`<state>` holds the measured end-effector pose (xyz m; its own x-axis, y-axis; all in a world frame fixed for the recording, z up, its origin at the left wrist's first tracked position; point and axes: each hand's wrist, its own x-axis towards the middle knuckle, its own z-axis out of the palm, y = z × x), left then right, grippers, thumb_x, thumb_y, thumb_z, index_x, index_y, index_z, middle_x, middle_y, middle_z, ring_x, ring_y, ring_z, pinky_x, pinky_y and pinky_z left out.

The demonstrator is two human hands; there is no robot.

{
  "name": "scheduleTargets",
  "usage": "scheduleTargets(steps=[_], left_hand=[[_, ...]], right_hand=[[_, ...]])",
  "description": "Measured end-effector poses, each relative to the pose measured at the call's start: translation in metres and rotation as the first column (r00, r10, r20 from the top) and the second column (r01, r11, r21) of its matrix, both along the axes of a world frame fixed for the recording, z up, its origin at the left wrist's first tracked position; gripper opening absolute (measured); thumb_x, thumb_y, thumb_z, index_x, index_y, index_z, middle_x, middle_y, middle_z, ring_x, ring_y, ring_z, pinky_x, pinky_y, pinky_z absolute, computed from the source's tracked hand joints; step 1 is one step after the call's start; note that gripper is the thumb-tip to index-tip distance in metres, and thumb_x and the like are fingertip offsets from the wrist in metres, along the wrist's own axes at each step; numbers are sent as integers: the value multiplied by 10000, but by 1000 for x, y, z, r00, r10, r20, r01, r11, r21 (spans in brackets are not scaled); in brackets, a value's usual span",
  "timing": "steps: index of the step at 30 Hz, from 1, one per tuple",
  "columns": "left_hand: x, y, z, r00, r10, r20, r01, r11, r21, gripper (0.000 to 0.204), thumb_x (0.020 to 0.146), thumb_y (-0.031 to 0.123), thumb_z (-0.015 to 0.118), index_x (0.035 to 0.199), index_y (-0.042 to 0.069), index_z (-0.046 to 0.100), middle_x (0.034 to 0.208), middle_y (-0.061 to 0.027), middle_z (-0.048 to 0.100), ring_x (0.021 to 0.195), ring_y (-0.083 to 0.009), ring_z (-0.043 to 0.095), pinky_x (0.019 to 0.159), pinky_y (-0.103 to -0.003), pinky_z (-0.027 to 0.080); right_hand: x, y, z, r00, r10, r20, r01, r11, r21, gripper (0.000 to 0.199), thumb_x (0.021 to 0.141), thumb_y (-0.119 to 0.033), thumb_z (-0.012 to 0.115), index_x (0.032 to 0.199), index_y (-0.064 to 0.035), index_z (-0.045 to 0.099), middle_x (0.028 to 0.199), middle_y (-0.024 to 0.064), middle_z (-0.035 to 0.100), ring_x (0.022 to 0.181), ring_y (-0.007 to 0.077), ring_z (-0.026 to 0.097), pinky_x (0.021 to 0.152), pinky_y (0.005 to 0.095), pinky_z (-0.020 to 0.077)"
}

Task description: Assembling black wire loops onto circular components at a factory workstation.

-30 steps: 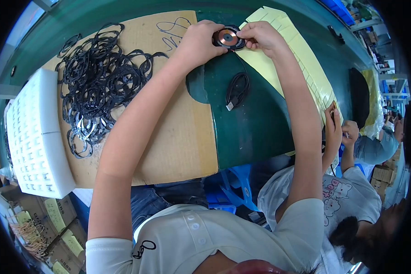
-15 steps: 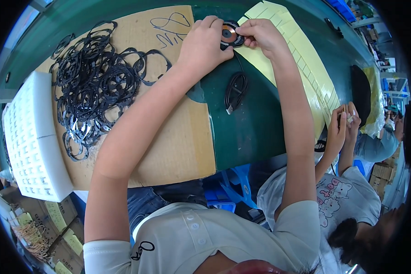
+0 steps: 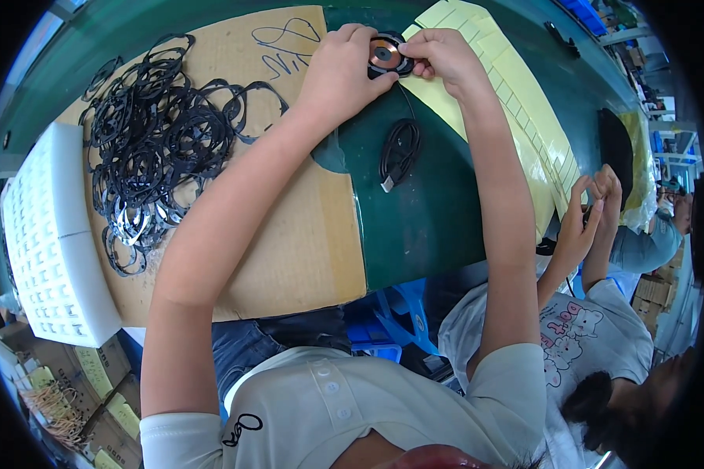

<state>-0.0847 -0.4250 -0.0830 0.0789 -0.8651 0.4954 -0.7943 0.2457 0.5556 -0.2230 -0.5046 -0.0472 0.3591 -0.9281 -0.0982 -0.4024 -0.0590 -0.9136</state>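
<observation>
A round black wireless charger (image 3: 385,55) with an exposed copper coil sits between my two hands at the far side of the table. My left hand (image 3: 343,74) grips its left edge, with the thumb along the near side. At its right edge, the fingers of my right hand (image 3: 446,61) are pinched together on the rim; any small piece between the fingertips is hidden. From the charger a thin black cable runs toward me into a coiled bundle (image 3: 400,150), which ends in a USB plug (image 3: 388,185) on the green table mat.
A heap of black ring-shaped parts (image 3: 145,148) covers the cardboard sheet (image 3: 289,266) on the left, beside a white foam tray (image 3: 59,234). Yellow strips of sheet (image 3: 516,109) lie on the right. A co-worker's hands (image 3: 594,207) are close by at right.
Both hands and the charger appear slightly farther left, along with the view itself. The coil now faces up more fully. The co-worker's hands have risen a little.
</observation>
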Motion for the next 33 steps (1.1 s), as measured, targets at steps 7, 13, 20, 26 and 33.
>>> scheduleTargets(steps=[7, 13, 20, 26, 33], left_hand=[[2, -1, -4, 998, 38, 59, -33, 996, -82, 426, 684, 199, 694, 1054, 28, 567, 996, -89, 585, 799, -238, 568, 735, -298, 473], [20, -5, 1, 994, -113, 7, 113, 993, -23, 350, 712, 153, 677, 1031, 37, 594, 929, -76, 603, 706, -209, 564, 676, -271, 477], [17, -3, 11, 996, -93, 8, 92, 993, 72, 311, 723, 124, 667, 1015, 33, 607, 936, -72, 599, 693, -197, 553, 656, -259, 470], [15, -5, 8, 995, -67, 71, 64, 997, 52, 320, 723, 117, 666, 1023, 26, 600, 965, -76, 595, 707, -201, 556, 650, -266, 468], [15, -5, 3, 982, -33, 184, 22, 998, 60, 309, 757, 162, 641, 1050, 74, 599, 1035, -45, 588, 825, -209, 555, 734, -309, 443]], right_hand=[[1, 0, -2, 999, 3, -42, -4, 999, -32, 91, 745, -27, 583, 727, 59, 607, 594, 87, 537, 465, 89, 463, 398, 164, 351], [3, 1, -2, 997, -11, -72, 7, 998, -62, 93, 750, -29, 573, 712, 51, 601, 586, 74, 535, 459, 78, 452, 394, 161, 335], [1, 3, -2, 962, 13, -274, -79, 970, -231, 74, 762, -68, 572, 770, -2, 603, 669, 65, 545, 540, 121, 469, 492, 219, 379], [1, 10, 2, 836, 43, -546, -264, 905, -332, 221, 841, -204, 459, 1009, -72, 516, 949, 98, 467, 818, 211, 415, 723, 366, 301], [1, 25, 18, 599, 6, -801, -494, 790, -364, 419, 934, -363, 328, 1288, -154, 414, 1276, 137, 376, 1143, 316, 352, 992, 537, 210]])
